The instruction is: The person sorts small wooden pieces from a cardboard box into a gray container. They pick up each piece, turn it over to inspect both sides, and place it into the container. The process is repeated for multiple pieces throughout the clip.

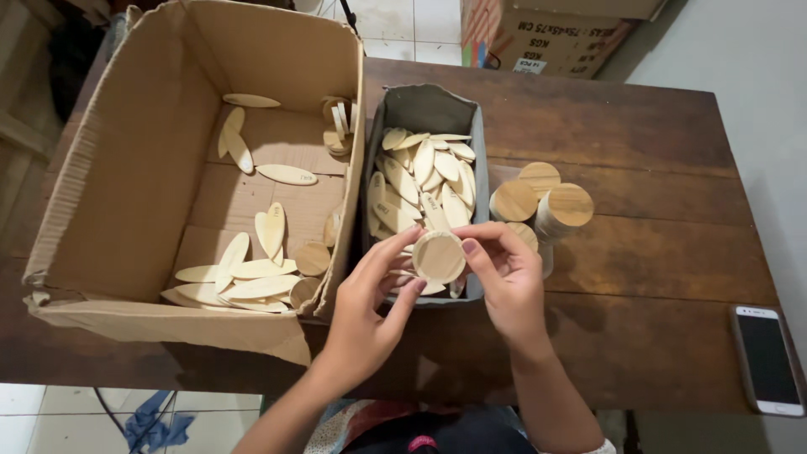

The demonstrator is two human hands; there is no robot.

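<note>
We see both hands at centre of the frame, holding one round wooden disc (438,256) w/ a raised rim, face up toward the camera. Left hand (367,313) comes in from lower centre, thumb and fingers closed on the disc's left and lower edge. Right hand (507,276) comes in from lower right, fingertips pinched on the disc's right and upper edge. So both hands are clamped on the same disc, which hovers over the near end of a narrow grey box (476,134).

That grey box sits mid-frame, full of pale oval wooden chips (424,172), piled loosely. Left of it, touching, a big open cardboard box (126,168) fills the upper left; inside we see more oval pieces (239,277) scattered, most heaped at its near right corner, plus a few round discs near the right wall.

Right of the grey box, just beside it, a cluster of round wooden lids (542,202) stands on the dark wooden surface (656,261), some stacked. A white phone (767,357) lies screen up at lower right edge. Another carton (546,34) sits on the floor beyond the surface, top right.
</note>
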